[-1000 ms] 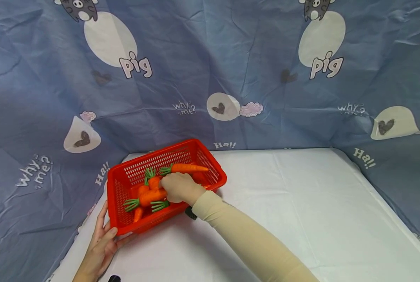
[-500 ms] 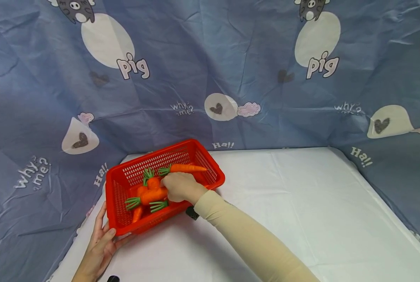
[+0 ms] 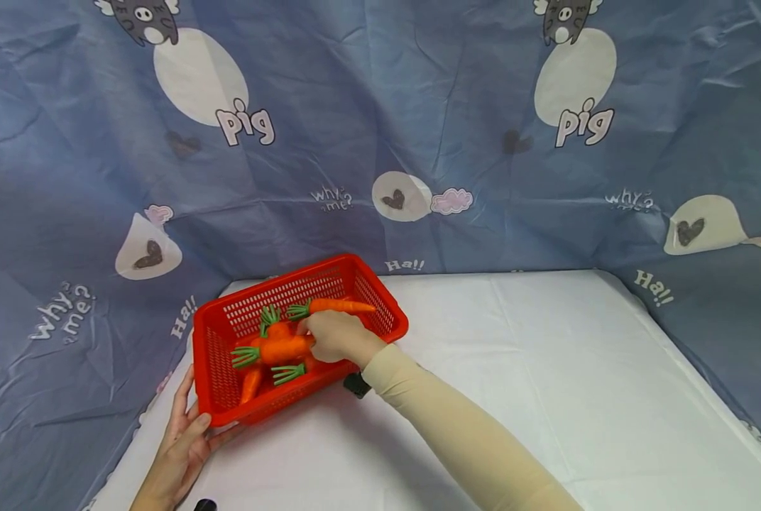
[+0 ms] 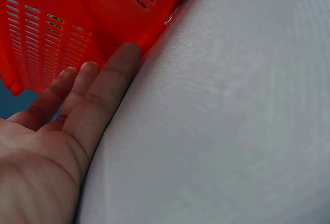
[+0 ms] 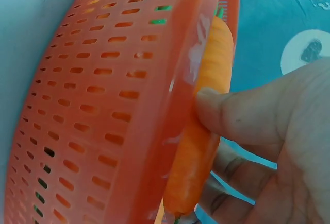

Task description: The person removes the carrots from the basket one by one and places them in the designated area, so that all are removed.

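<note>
Right grip point(image 3: 342, 337), pinching a carrot point(image 5: 196, 147), should clear the near rim of the basket point(image 3: 272, 400) while the left grip point(image 3: 179, 451), fingers point(image 4: 98, 100) extended, steadies it.

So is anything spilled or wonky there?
Only the basket looks a bit wonky: it's turned at a slant to the table's back edge. I see nothing spilled or broken; the carrots that show are in it or pinched in the right hand.
</note>
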Tool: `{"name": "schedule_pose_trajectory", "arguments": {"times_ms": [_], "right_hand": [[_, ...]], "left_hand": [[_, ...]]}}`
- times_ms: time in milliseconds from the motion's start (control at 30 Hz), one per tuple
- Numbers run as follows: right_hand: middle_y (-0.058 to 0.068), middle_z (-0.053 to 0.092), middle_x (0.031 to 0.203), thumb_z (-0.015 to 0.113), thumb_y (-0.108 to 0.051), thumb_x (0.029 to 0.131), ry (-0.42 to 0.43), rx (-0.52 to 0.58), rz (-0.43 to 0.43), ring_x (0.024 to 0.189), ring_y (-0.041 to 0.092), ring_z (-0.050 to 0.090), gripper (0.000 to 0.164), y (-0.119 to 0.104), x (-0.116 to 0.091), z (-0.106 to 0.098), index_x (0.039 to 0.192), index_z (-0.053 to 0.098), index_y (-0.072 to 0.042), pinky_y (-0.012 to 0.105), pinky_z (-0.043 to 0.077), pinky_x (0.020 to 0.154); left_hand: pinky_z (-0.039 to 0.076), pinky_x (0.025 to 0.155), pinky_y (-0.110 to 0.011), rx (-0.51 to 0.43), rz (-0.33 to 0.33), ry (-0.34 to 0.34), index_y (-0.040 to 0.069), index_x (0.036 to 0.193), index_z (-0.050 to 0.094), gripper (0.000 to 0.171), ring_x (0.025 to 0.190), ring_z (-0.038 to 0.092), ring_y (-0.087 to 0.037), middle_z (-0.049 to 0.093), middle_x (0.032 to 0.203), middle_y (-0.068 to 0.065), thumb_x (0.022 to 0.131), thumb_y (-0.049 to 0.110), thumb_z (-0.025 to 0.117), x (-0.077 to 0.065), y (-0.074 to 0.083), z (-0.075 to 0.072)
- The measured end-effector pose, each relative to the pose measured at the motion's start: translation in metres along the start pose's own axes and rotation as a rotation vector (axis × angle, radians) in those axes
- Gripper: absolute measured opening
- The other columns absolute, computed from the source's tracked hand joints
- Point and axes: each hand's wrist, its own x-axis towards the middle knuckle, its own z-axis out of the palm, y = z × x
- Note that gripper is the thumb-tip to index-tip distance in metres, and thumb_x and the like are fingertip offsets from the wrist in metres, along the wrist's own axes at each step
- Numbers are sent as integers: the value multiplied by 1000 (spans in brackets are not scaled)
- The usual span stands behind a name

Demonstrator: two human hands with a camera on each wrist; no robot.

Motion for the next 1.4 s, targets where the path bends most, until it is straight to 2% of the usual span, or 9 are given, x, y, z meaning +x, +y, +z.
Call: {"name": "schedule_pose_trajectory", "arguments": {"times_ms": [133, 300, 367, 500, 667, 800, 1033, 1400], "right_hand": [[-7, 72, 136, 67, -12, 100, 5, 42, -4, 89, 15, 57, 44, 7, -1, -2, 140, 72, -28, 29, 50, 73], [-6, 72, 138, 65, -13, 101, 30, 55, -6, 104, 15, 63, 41, 13, -2, -7, 140, 73, -24, 35, 55, 93], [-5, 72, 137, 65, -13, 101, 41, 62, -1, 110, 16, 63, 40, 16, -3, -9, 139, 73, -24, 38, 55, 96], [-3, 74, 130, 66, -12, 100, 52, 134, 3, 106, 17, 61, 40, 23, -5, -14, 138, 73, -23, 32, 52, 88], [2, 73, 120, 67, -10, 100, 71, 277, 12, 95, 19, 60, 40, 32, -9, -20, 138, 72, -18, 26, 47, 76], [7, 72, 121, 68, -11, 101, 106, 348, 1, 99, 19, 60, 38, 39, -12, -25, 139, 71, -13, 26, 50, 83], [11, 73, 128, 68, -12, 104, 150, 491, -3, 110, 23, 65, 36, 52, -20, -33, 140, 69, -10, 35, 56, 98], [15, 71, 132, 66, -9, 103, 226, 662, 27, 117, 29, 66, 39, 85, -29, -41, 142, 66, -4, 43, 53, 109]], "left_hand": [[65, 94, -43, -6, 5, -7, 48, 170, 1, 76, 127, 70, -11, 48, 157, 18, 114, 13, 38, 1, 0, 1], [65, 95, -43, -25, 15, -30, 48, 170, 2, 76, 129, 69, -11, 49, 158, 19, 113, 11, 38, 0, 0, 1], [64, 96, -43, -29, 18, -37, 48, 170, 1, 76, 130, 69, -11, 49, 158, 19, 113, 11, 37, -1, 0, 0], [64, 95, -44, -25, 14, -32, 48, 170, 1, 77, 130, 69, -11, 50, 157, 18, 113, 11, 37, -1, 0, 0], [65, 94, -44, -14, -1, -11, 49, 170, 2, 77, 128, 70, -10, 52, 155, 19, 113, 12, 38, -1, 0, 1], [65, 94, -44, -9, 4, -11, 48, 170, 2, 77, 128, 70, -10, 52, 155, 18, 113, 11, 38, -1, 0, 2], [65, 94, -43, -6, -2, -1, 48, 170, 2, 76, 128, 70, -10, 54, 154, 18, 113, 12, 39, -1, 0, 1], [64, 95, -43, -20, 15, -32, 48, 170, 2, 76, 128, 70, -12, 51, 156, 17, 114, 12, 40, -1, 0, 1]]}}
